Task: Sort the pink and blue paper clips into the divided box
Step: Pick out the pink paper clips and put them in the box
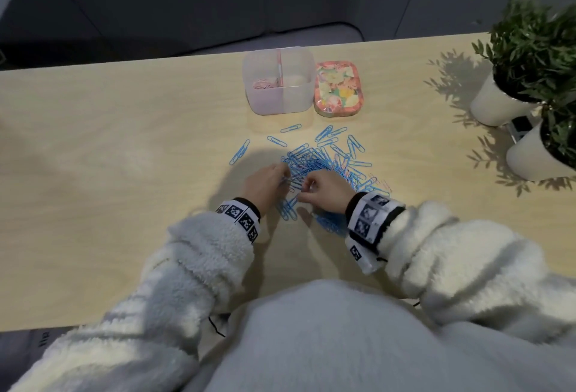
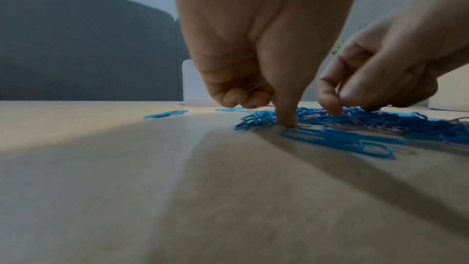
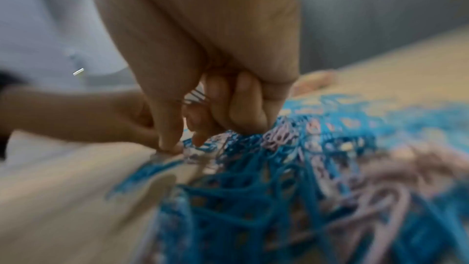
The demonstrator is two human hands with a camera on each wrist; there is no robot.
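Observation:
A heap of blue paper clips (image 1: 327, 164) with a few pink ones mixed in lies mid-table. Behind it stands the translucent divided box (image 1: 278, 101), with pink clips (image 1: 263, 83) in its left rear compartment. My left hand (image 1: 285, 179) is at the heap's near-left edge. In the left wrist view this left hand (image 2: 269, 107) curls its fingers round thin pink clips (image 2: 250, 87), with one fingertip (image 2: 288, 123) pressed to the table. My right hand (image 1: 300, 195) works beside it. In the right wrist view the right hand (image 3: 185, 142) holds thin clips (image 3: 195, 95) against the palm, their colour unclear, and its fingertips touch the heap (image 3: 253, 188).
A floral tin lid (image 1: 338, 89) lies right of the box. Two white pots with green plants (image 1: 498, 101) (image 1: 536, 154) stand at the right edge. Stray blue clips (image 1: 240, 151) lie left of the heap. Bare wood stretches to the left.

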